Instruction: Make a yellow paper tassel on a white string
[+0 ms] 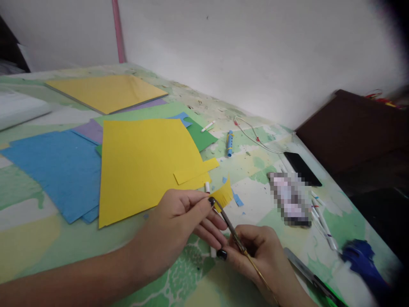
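My left hand (188,217) pinches a small yellow paper strip (224,194) between thumb and fingers; fine slits along the strip make a fringe. In my right hand (260,251) is a pair of scissors (236,238) with gold-coloured handles, the fingers through or around them. The blades reach the strip's lower edge, close to my left thumb; how far they are apart cannot be seen. Behind my left hand lies a large yellow sheet (143,162), with cut yellow strips (191,174) at its right corner. A white stick-like item (207,186) shows partly beside my left fingers.
Blue sheets (54,166) lie left, a yellow board (108,91) at the back. A blue paper roll (229,143), a white cord (252,128), a black phone-like slab (302,168), white pens (322,224), a cutter knife (313,275) and a dark blue object (361,260) lie right.
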Action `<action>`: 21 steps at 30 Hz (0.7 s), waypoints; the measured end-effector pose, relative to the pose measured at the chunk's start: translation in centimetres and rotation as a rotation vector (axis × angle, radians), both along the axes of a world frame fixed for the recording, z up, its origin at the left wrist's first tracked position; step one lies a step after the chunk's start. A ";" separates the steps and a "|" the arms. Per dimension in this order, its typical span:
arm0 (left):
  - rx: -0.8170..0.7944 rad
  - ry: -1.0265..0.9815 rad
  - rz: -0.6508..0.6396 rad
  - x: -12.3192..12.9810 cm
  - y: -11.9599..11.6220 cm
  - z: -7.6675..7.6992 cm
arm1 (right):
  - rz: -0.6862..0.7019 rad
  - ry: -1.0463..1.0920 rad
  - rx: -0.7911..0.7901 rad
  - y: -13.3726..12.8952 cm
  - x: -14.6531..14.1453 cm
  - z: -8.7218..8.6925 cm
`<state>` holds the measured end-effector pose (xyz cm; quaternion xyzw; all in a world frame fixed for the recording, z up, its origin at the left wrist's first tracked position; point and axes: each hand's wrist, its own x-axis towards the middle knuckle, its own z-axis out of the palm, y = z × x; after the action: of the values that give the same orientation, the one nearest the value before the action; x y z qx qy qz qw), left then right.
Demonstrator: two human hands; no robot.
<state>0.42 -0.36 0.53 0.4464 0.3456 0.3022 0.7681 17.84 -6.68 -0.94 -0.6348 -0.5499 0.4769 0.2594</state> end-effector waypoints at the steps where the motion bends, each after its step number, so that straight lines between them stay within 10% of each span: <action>1: 0.003 0.000 -0.002 0.0 0.0 0.0 | -0.007 0.004 -0.003 -0.1 0.0 0.0; 21: -0.009 -0.032 -0.007 0.0 0.0 -0.1 | -0.023 0.059 -0.015 -0.2 -0.2 0.0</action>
<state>0.39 -0.31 0.45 0.4393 0.3332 0.3052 0.7765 17.63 -6.86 -0.92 -0.6288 -0.5311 0.4965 0.2759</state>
